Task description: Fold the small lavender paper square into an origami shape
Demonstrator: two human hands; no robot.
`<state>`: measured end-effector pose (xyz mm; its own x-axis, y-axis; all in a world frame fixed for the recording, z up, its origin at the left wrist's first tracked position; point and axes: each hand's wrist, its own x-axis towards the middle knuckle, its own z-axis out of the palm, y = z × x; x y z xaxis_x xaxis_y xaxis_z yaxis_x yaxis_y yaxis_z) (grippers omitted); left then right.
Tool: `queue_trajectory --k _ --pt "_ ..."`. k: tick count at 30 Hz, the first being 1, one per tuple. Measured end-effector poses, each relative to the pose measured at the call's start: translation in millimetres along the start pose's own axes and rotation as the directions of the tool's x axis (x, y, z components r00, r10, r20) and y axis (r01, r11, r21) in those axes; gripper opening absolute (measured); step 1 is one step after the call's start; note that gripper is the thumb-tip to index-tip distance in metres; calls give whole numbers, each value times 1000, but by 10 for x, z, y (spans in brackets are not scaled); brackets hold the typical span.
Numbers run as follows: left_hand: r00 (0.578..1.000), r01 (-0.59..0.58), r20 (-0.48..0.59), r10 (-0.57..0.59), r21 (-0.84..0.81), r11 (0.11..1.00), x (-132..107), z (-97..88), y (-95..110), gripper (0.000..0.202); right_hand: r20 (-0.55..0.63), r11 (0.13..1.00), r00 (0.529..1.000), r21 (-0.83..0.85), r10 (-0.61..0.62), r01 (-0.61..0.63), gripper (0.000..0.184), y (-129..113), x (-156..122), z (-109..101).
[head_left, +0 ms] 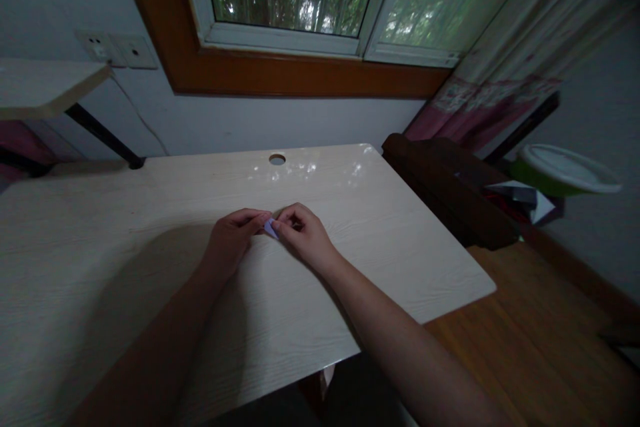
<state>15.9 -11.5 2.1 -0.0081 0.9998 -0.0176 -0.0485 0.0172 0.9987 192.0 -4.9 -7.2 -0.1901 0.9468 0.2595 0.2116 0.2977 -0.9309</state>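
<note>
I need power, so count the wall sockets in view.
2: a left socket and a right socket, side by side left of the window; the shelf may hide others.

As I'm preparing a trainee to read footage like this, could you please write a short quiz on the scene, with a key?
1. Multiple choice: what colour is the small piece held between the left-hand grip and the right-hand grip?
a) green
b) light purple
c) orange

2. True or false: the round hole in the desk lies beyond both grips, toward the window.

3. Fill in the blank, as seen in the picture: the curtain hangs on the ____ side of the window.

Key: 1. b; 2. true; 3. right
</note>
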Motion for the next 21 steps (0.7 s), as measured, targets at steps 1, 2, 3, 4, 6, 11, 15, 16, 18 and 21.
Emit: queue_trajectory --k 1,2,3,4,6,11,15,16,18,21 --pt "1000 -4 8 4 -16 1000 3 1 -5 21 18 999 1000 30 19 -19 22 4 -1 5" --pt "1000 -9 8 9 -29 1000 5 2 -11 22 38 997 999 66 38 -41 23 10 -2 11" --pt "1000 -11 7 12 -40 999 7 2 -16 22 52 993 997 100 53 -58 23 17 -2 18" --pt "1000 -10 7 11 -46 999 8 3 -20 22 58 990 997 128 60 -67 24 24 -2 23" --pt "1000 -8 0 8 -49 999 9 4 -19 23 39 983 997 169 64 -69 25 34 4 29" --pt "999 16 -38 -18 -57 998 -5 18 49 26 -67 964 994 257 84 -64 26 35 42 8" --pt "1000 27 8 -27 -17 999 -21 39 99 30 -73 956 994 288 82 -58 24 30 54 -2" --pt "999 33 28 -33 2 999 -23 43 101 30 -71 956 994 288 80 -56 23 29 53 0" --pt "997 49 63 -52 43 998 -23 45 92 29 -80 956 994 291 72 -46 23 26 53 2" --pt "994 61 85 -65 51 997 -13 36 60 28 -112 947 992 321 63 -23 25 11 64 2"
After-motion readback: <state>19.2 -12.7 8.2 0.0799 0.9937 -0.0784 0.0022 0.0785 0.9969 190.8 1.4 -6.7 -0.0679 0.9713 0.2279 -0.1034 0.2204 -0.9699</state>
